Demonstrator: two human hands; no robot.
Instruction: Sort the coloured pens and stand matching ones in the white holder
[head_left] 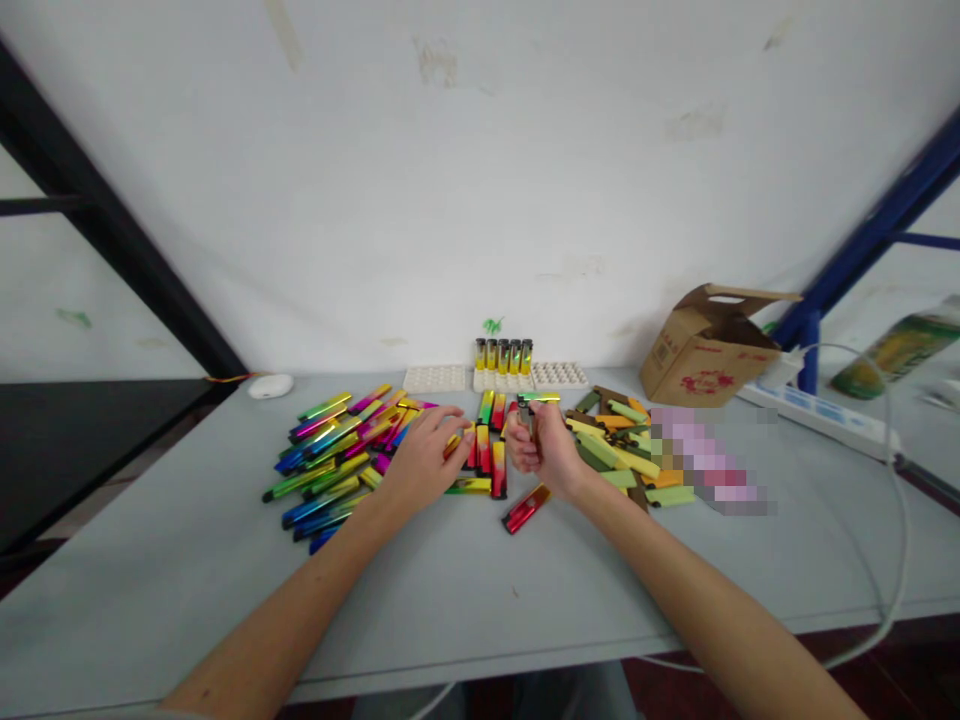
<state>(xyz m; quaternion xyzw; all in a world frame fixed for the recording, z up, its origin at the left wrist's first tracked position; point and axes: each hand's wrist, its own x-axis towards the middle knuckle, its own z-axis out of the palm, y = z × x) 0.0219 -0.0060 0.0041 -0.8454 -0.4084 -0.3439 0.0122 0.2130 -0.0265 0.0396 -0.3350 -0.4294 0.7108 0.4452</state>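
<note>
My left hand (427, 450) is over the right edge of a pile of shiny multicoloured lighters (330, 465). Its fingers are bent a little, with a gap between thumb and forefinger where a yellow lighter (451, 446) shows; I see no firm grip on it. My right hand (546, 448) is closed round a lighter, mostly hidden by the fingers, with the thumb near its top. Between the hands lie several red-and-yellow lighters (499, 468). A red lighter (526, 508) rests apart, nearer me. Behind, several yellow lighters (504, 356) stand upright in a white holed tray (502, 382).
Two more pale trays, one on the left (435, 378) and a holed one on the right (560, 375), line the wall. Matte green and orange lighters (619, 455) lie right, near an open cardboard box (709, 350), a power strip (825, 415) and a blurred pink object (705, 455). A white case (271, 386) sits left.
</note>
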